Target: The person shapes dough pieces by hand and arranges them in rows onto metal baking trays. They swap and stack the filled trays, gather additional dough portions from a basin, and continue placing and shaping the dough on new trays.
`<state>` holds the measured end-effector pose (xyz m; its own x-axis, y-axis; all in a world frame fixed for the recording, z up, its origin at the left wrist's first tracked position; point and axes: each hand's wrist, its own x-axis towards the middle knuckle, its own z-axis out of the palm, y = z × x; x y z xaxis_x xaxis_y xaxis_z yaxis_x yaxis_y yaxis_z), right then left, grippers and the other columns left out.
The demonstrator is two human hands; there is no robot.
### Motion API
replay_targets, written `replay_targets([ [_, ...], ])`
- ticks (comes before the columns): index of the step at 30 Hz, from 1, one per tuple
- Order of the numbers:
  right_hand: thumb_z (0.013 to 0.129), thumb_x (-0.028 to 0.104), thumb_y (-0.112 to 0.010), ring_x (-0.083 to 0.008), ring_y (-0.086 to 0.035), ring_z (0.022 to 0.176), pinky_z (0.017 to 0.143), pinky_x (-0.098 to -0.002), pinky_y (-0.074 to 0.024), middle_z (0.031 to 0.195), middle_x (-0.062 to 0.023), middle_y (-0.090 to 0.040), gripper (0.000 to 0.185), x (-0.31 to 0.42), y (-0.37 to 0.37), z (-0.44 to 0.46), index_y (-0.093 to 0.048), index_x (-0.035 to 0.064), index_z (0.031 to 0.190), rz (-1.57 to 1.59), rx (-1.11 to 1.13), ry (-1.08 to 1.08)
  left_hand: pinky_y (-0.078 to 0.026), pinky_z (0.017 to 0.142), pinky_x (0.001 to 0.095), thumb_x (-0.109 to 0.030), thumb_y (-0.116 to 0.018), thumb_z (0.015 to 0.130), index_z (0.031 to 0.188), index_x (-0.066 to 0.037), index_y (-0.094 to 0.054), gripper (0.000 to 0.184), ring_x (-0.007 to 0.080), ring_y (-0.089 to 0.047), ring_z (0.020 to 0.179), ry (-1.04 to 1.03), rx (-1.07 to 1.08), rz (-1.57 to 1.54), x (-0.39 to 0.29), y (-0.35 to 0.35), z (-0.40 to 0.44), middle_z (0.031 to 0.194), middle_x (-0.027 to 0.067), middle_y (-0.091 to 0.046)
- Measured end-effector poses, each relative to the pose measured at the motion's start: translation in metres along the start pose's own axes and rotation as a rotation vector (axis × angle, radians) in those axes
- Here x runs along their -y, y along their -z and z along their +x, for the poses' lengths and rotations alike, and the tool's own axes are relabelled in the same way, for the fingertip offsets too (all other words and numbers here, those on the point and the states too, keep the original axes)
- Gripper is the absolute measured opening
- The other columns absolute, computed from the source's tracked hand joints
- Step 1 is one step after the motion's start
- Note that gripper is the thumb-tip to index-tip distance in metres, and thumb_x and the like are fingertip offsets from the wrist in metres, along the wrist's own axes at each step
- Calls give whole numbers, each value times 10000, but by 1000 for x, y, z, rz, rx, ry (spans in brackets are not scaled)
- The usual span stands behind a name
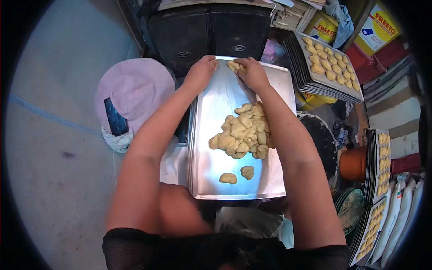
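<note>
A shiny metal tray (pixel 216 180) lies lengthwise in front of me. At its far left end, my left hand (pixel 201 75) is closed, with a small bit of dough showing at its fingertips. My right hand (pixel 254 75) grips a yellowish dough piece (pixel 233 66) near the middle of the far edge. Under my right forearm sits a heap of dough pieces (pixel 240 130), partly covered by the arm. Two loose lumps lie closer to me, an oblong dough piece (pixel 228 178) and a rougher dough lump (pixel 247 172).
A stack of trays (pixel 321 74) topped with shaped dough stands at the far right. More dough-filled trays (pixel 382 164) line the right side. On the left are a pink hat (pixel 139 85) and a dark phone (pixel 115 118). Black cabinet-like boxes (pixel 209 36) stand beyond the tray.
</note>
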<state>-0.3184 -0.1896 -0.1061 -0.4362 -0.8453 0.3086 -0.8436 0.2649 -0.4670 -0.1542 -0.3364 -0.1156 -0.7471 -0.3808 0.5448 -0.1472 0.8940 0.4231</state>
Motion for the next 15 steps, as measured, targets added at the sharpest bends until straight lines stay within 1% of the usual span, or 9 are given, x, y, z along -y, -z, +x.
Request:
replay_targets([
  [2,812,203,-709,-324,-581,1036,940,-403,-469,1046,-125,-605,398,-22,-4,1,-681,192,1208,110,-72,71,-487,939,403,-88,-618,864,1123,-19,-670,273,350,-604,1076,28,-20,34,-3,-14,3,1156,162,-653],
  [3,806,205,-716,-321,-584,1032,934,-404,-472,1037,-125,-604,388,-31,-5,-1,-690,190,1193,167,-104,101,-487,939,401,-84,-618,862,1118,-22,-672,270,351,-604,1081,69,19,54,-9,-15,5,1149,164,-657],
  [5,794,218,-731,-325,-589,1038,933,-402,-474,1041,-128,-603,392,-30,12,-4,-689,176,1181,75,9,10,-487,940,397,-77,-617,856,1109,-26,-674,264,354,-604,1090,153,94,102,-20,-8,10,1135,167,-664],
  [6,788,225,-739,-326,-591,1041,933,-401,-474,1043,-130,-603,394,-28,19,-5,-689,169,1175,33,67,-31,-485,940,406,-81,-617,857,1115,-38,-675,269,355,-605,1089,139,72,69,-19,-9,11,1125,165,-669],
  [8,779,229,-746,-326,-589,1055,933,-398,-474,1049,-133,-599,398,-25,16,-1,-690,159,1166,30,31,-57,-479,941,424,-88,-616,858,1129,-63,-676,278,358,-607,1085,109,28,4,-18,-14,15,1105,159,-677],
  [11,762,224,-754,-328,-592,1056,927,-401,-477,1054,-135,-594,406,-29,17,-1,-693,143,1155,23,-5,-8,-438,995,437,-139,-622,861,1166,-90,-665,312,347,-594,1129,15,-46,146,-24,-32,16,1129,153,-671],
  [12,756,221,-756,-329,-593,1054,924,-403,-478,1054,-135,-593,409,-34,20,-2,-694,137,1152,15,-13,22,-413,1020,446,-166,-628,861,1180,-96,-660,329,339,-579,1156,-60,-39,198,-30,-34,16,1145,150,-665],
  [14,762,209,-758,-322,-597,1021,899,-387,-481,1053,-149,-575,441,-45,35,-10,-669,132,1187,45,99,-10,-362,1070,462,-221,-640,861,1208,-108,-650,365,324,-550,1209,-212,-32,304,-40,-34,15,1178,143,-654],
  [15,765,203,-759,-318,-599,1005,887,-379,-482,1052,-155,-566,457,-51,41,-14,-657,129,1205,59,154,-25,-342,1082,468,-239,-641,865,1217,-113,-645,374,314,-533,1232,-108,72,290,-43,-32,19,1192,133,-648],
])
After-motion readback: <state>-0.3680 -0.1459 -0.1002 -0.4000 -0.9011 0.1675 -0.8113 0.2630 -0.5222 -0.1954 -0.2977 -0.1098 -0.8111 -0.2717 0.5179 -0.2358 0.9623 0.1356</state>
